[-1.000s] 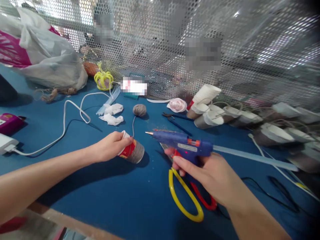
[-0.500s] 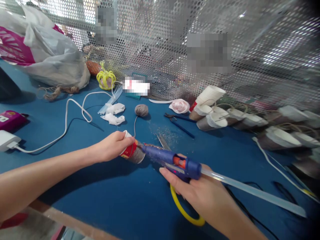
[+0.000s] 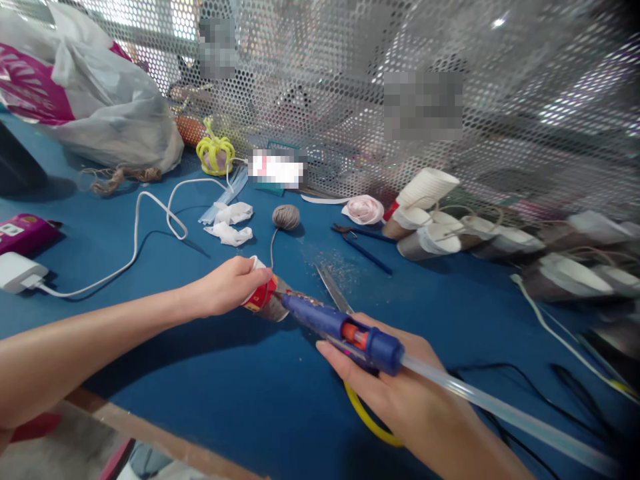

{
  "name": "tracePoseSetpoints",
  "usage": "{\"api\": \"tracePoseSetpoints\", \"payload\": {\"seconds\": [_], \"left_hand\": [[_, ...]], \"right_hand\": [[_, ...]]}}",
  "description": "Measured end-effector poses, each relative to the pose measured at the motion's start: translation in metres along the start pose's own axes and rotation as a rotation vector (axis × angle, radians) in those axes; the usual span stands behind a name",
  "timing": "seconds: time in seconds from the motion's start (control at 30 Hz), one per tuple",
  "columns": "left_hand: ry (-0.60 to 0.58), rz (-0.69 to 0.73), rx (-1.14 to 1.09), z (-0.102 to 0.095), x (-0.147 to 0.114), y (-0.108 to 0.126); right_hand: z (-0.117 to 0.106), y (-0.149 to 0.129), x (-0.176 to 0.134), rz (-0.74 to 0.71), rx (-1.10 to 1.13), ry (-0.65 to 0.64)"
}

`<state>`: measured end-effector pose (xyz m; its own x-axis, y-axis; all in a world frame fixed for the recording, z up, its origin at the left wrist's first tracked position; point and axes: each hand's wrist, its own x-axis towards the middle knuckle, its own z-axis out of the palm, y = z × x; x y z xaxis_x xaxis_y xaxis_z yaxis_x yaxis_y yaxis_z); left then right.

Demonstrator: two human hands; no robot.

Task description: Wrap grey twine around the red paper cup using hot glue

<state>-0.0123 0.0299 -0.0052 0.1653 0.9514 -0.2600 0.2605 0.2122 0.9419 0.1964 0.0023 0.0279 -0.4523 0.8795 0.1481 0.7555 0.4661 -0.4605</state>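
Observation:
My left hand (image 3: 235, 285) is closed around a red paper cup (image 3: 257, 297), which lies tilted; grey yarn covers its lower end. From the cup a grey strand runs up to a small yarn ball (image 3: 286, 217). My right hand (image 3: 377, 380) grips a blue hot glue gun (image 3: 325, 319) with a long clear glue stick (image 3: 480, 393) out of its back. The gun's nozzle is at the cup's side, beside the yarn; whether it touches I cannot tell. Under the right hand lie scissors (image 3: 334, 288) with a yellow handle (image 3: 370, 417).
Blue pliers (image 3: 367, 247) and a pink ribbon roll (image 3: 365, 209) lie beyond the scissors. Several wrapped cups (image 3: 430, 241) stand at the right. A white cable (image 3: 135, 233) crosses the left side near a plastic bag (image 3: 120, 113). Perforated metal mesh (image 3: 320, 80) closes the back.
The glue gun's back end has swung slightly down and toward me, its nozzle staying at the cup. The view has shifted a little; both holds are the same.

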Motion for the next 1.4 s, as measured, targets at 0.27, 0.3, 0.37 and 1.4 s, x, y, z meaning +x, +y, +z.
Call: {"api": "tracePoseSetpoints", "payload": {"seconds": [0.27, 0.3, 0.37, 1.4], "left_hand": [[0.014, 0.008, 0.023, 0.0008, -0.0005, 0.0038], [0.009, 0.006, 0.021, 0.0009, -0.0005, 0.0041], [0.006, -0.007, 0.024, 0.0011, -0.0006, 0.0044], [0.055, -0.027, 0.023, 0.0016, 0.0013, 0.0037]], "right_hand": [[0.0003, -0.003, -0.0019, -0.087, -0.037, 0.034], [0.0002, -0.0034, -0.0018, -0.11, -0.046, 0.034], [0.0004, -0.0037, -0.0019, -0.137, -0.061, 0.046], [0.0042, -0.0068, -0.0093, -0.235, -0.099, 0.041]]}}
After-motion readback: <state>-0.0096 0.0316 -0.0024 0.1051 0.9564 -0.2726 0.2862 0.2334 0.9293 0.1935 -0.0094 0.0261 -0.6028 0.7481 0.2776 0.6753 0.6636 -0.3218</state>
